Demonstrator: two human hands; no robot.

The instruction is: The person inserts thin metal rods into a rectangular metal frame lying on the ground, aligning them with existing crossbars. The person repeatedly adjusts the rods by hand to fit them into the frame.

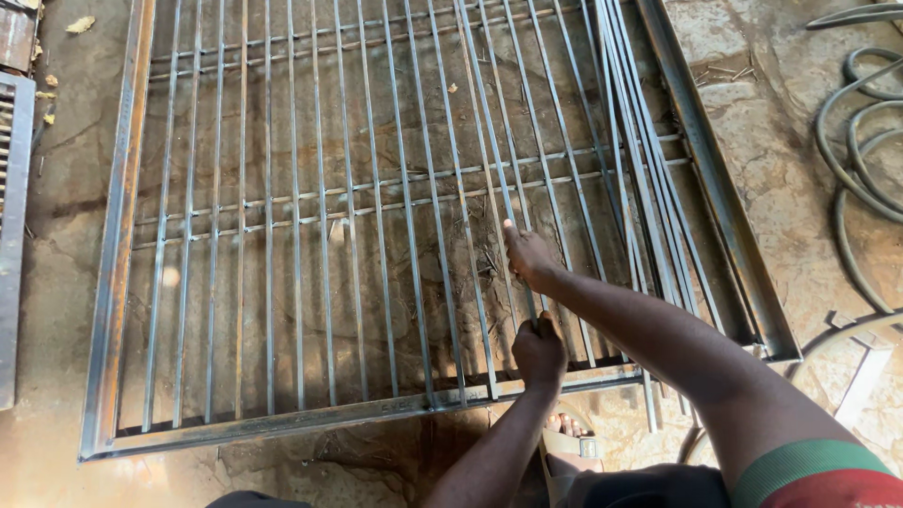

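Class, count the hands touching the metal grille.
2: the right hand grips a thin rod mid-grille; the left hand grips the same rod near the lower frame.

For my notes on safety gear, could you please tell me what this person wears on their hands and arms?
Both hands, left hand and right hand, are bare: no gloves, rings or watch show. Both forearms are uncovered. The right arm has a short sleeve, red with a green band edged in white at the cuff. No left sleeve is in view.
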